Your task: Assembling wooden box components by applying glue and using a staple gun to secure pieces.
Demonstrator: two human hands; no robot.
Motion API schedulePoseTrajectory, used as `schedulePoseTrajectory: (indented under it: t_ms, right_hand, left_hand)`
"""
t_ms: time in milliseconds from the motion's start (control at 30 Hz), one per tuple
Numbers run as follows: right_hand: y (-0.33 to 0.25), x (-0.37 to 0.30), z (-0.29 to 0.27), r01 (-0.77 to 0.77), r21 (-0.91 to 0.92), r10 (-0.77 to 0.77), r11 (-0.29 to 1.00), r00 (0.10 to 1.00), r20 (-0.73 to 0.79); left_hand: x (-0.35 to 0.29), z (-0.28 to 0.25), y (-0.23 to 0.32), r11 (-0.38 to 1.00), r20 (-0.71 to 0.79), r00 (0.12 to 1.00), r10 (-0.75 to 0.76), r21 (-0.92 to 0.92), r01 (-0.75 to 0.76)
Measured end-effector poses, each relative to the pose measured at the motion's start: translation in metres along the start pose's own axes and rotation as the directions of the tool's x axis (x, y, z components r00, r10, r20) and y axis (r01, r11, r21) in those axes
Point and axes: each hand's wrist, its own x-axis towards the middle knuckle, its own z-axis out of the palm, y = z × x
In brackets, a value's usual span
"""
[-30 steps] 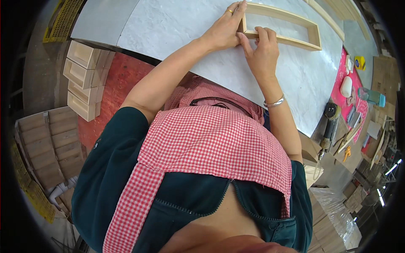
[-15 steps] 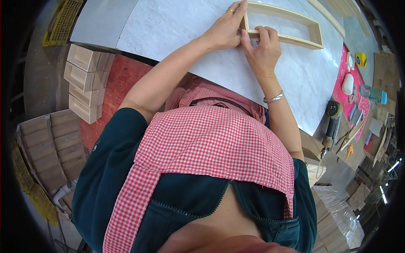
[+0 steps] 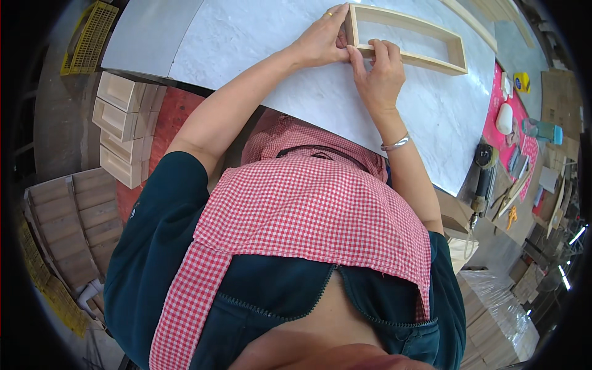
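On pale marbled worktop point(image 3: 296, 37), head view: left hand point(image 3: 317, 43) and right hand point(image 3: 379, 74) each pinched on near-left corner of shallow rectangular pale wooden frame point(image 3: 431, 60). Judged step: squaring corner joint. Next: steady inward pressure.

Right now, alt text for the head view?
Both hands press on one corner of an open rectangular wooden frame lying on a pale marble-patterned table: left hand at the end piece, right hand on the near rail. Tools lie at the right, stacked wooden boxes at the left.
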Motion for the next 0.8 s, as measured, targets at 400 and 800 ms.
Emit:
schedulePoseTrajectory:
  t_ms: [400,800]
  right_hand:
    - [-0.006,0.000,0.003,0.014,-0.084,-0.018,0.996,0.999,-0.046]
    - [0.109,-0.027,-0.144,-0.236,-0.266,0.198,0.935,0.966,-0.164]
  left_hand:
    - [-0.006,0.003,0.014,0.991,-0.106,0.994,-0.011,-0.131,-0.003]
    - [-0.003,0.006,0.022,0.998,-0.148,0.989,-0.010,-0.057,0.001]
